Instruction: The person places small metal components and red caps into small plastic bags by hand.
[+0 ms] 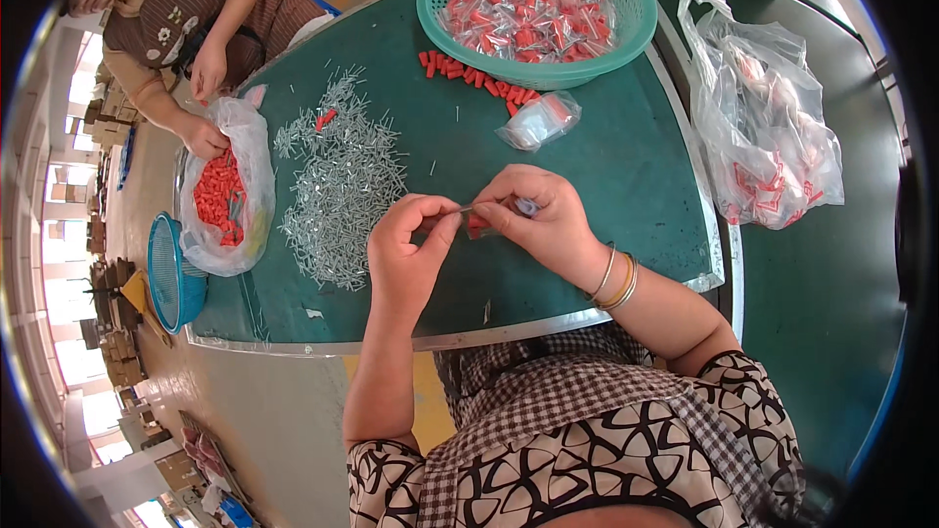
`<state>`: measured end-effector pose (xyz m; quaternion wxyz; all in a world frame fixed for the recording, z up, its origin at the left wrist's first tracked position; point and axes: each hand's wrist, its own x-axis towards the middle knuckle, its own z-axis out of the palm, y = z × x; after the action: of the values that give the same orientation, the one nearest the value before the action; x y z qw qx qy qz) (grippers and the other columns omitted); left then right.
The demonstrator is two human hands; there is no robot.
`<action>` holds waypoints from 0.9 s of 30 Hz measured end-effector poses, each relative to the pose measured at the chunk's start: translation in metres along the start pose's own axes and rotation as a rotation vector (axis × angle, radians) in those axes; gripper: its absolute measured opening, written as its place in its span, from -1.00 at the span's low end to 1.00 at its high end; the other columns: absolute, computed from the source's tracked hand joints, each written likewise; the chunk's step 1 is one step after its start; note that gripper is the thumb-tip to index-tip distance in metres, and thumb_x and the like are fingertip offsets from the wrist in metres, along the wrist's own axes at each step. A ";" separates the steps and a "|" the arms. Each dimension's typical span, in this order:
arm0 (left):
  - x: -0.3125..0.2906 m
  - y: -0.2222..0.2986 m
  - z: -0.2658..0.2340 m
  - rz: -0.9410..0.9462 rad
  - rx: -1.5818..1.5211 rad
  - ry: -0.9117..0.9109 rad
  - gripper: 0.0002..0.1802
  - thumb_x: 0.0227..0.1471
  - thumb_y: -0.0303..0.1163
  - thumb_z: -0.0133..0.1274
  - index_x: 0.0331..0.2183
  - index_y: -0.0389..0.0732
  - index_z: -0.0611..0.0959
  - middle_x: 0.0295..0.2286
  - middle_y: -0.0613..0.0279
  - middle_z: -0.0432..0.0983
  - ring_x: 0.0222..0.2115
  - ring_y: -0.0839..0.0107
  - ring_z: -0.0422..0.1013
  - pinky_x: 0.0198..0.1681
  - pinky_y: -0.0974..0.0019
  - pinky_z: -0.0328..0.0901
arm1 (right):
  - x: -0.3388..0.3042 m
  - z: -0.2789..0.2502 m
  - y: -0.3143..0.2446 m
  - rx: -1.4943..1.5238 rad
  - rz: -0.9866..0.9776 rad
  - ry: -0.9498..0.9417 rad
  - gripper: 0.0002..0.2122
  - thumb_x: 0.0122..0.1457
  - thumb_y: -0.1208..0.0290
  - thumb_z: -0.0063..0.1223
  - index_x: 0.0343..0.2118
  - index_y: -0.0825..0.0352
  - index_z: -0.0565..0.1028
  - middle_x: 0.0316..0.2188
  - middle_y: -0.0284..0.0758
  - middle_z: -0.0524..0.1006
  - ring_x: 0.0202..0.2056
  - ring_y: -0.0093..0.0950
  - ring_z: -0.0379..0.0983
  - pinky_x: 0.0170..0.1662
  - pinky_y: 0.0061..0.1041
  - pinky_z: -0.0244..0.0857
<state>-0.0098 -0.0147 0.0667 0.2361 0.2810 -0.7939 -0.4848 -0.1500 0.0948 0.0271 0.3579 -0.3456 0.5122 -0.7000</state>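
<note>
My two hands meet above the near middle of the green table. Between the thumb and forefinger of my left hand (411, 235) is a thin grey metal pin (466, 208), pinched where the two hands come together. The fingers of my right hand (548, 215) are closed on a small red plastic plug (477, 225), mostly hidden by them. A bit of clear, bluish plastic (528, 206) also shows among those fingers. Left of my hands lies a wide heap of small metal screws or pins (342, 196), with a few red plugs on top.
Beyond my hands stand a green basket (641, 24) of bagged red pieces, loose red plugs (504, 90) and a clear packet (541, 122). A plastic bag (773, 127) lies right. At left, a co-worker's hand (203, 138) reaches into a bag (257, 176) of red plugs, near a blue basket (166, 279).
</note>
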 end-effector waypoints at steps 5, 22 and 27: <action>-0.004 -0.002 0.003 0.010 -0.009 -0.018 -0.91 -0.02 -0.65 0.13 -0.37 -0.33 0.63 -0.43 0.30 0.53 -0.46 0.56 0.45 -0.35 0.50 0.34 | -0.005 -0.002 -0.003 -0.174 -0.017 -0.013 -0.95 0.07 0.52 0.23 -0.41 0.36 0.60 -0.45 -0.38 0.52 -0.49 -0.63 0.42 -0.41 -0.62 0.31; -0.003 -0.006 0.005 0.037 -0.088 -0.026 -0.95 0.01 -0.66 0.12 -0.40 -0.34 0.59 -0.47 0.33 0.50 -0.49 0.62 0.42 -0.39 0.55 0.31 | -0.001 -0.001 0.003 0.175 0.130 -0.059 -0.95 0.14 0.56 0.16 -0.41 0.43 0.56 -0.42 -0.34 0.51 -0.35 -0.59 0.56 -0.29 -0.62 0.43; 0.001 -0.012 0.000 -0.038 -0.121 0.033 -0.95 0.01 -0.65 0.12 -0.42 -0.31 0.59 -0.50 0.38 0.46 -0.53 0.67 0.34 -0.45 0.57 0.24 | 0.005 -0.006 -0.007 -0.191 0.046 -0.042 -0.98 0.13 0.62 0.15 -0.42 0.42 0.55 -0.43 -0.42 0.46 -0.42 -0.65 0.43 -0.35 -0.65 0.30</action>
<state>-0.0075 -0.0201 0.0557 0.2564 0.2889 -0.7537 -0.5317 -0.1581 0.0951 0.0329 0.3497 -0.3809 0.5769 -0.6323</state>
